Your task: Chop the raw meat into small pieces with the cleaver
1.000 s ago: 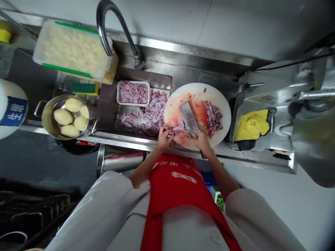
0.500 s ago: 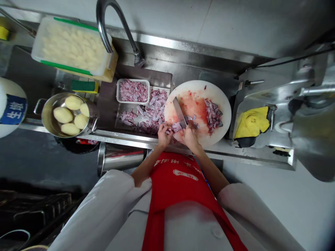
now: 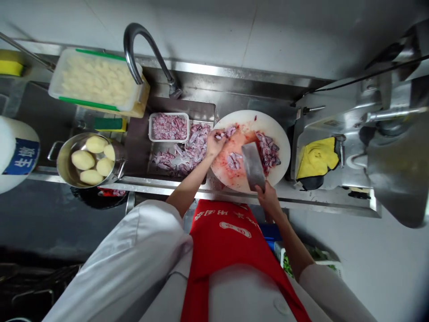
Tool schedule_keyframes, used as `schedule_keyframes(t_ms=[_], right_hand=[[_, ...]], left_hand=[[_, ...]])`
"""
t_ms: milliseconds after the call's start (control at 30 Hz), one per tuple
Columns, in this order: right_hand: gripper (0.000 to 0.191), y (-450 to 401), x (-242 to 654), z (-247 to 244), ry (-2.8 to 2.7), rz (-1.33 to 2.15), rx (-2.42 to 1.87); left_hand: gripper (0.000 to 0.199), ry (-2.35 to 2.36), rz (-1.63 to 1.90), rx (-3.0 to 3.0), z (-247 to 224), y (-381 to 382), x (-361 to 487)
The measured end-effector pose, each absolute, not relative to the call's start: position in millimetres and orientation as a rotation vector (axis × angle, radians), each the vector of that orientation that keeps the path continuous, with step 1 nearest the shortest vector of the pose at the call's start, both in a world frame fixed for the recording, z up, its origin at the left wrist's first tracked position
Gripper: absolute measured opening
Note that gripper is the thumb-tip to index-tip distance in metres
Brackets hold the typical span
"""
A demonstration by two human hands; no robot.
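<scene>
My right hand is wrapped round the handle of a cleaver, its broad blade lying over the round white cutting board. At the board's left rim, my left hand pinches a piece of pinkish raw meat. Another pale piece lies on the board between the hands. Right of the blade is a heap of dark, pinkish meat scraps. Red smears cover the board's middle. Many more chopped pieces lie in the sink left of the board, beside a white basket filled with smaller pieces.
A pot of peeled potatoes stands on the left, with a lidded tub behind it. A faucet arches over the sink. Yellow cloth lies in the basin at right. A green-and-yellow sponge sits near the pot.
My left hand has moved away from me to the board's left rim with a piece of meat. The cleaver has swung right and toward me in my right hand, parting from the left hand.
</scene>
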State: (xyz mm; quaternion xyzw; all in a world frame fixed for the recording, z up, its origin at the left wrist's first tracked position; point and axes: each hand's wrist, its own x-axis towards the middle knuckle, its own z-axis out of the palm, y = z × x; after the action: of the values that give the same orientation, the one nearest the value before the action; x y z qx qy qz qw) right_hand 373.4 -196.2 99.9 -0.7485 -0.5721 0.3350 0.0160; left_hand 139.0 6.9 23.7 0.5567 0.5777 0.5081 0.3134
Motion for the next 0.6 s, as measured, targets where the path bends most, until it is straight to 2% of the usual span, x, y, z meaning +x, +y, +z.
schedule_keyframes(t_ms=[67, 133, 200, 267, 467, 533, 600], right_hand=[[0.029, -211.3, 394.7, 102.3, -1.647, 0.955, -2.429], [0.031, -222.3, 409.3, 103.9, -1.558, 0.911, -2.494], [0.032, -227.3, 414.8, 104.3, -1.517, 0.901, -2.516], [0.033, -227.2, 412.0, 103.9, -1.518, 0.913, -2.517], [0.029, -213.4, 380.8, 103.1, -1.787, 1.01, -2.449], [0.03, -205.7, 370.1, 104.2, -1.917, 1.022, -2.426], [0.032, -196.2, 360.6, 105.7, -2.033, 1.01, -2.412]], left_hand=[[0.025, 1.336, 1.104, 1.851, 25.5, -0.1, 140.7], [0.037, 0.992, 0.72, 2.215, 27.5, -13.3, 135.5], [0.042, 0.714, 0.37, 2.412, 27.8, -24.6, 127.1], [0.044, 0.668, 0.23, 2.491, 24.6, -33.2, 119.1], [0.017, 1.169, 0.52, 2.334, 3.6, -92.5, 113.5], [0.021, 1.395, 0.634, 2.208, 0.6, -120.9, 116.4], [0.033, 1.536, 0.755, 2.092, 0.7, -141.4, 119.8]])
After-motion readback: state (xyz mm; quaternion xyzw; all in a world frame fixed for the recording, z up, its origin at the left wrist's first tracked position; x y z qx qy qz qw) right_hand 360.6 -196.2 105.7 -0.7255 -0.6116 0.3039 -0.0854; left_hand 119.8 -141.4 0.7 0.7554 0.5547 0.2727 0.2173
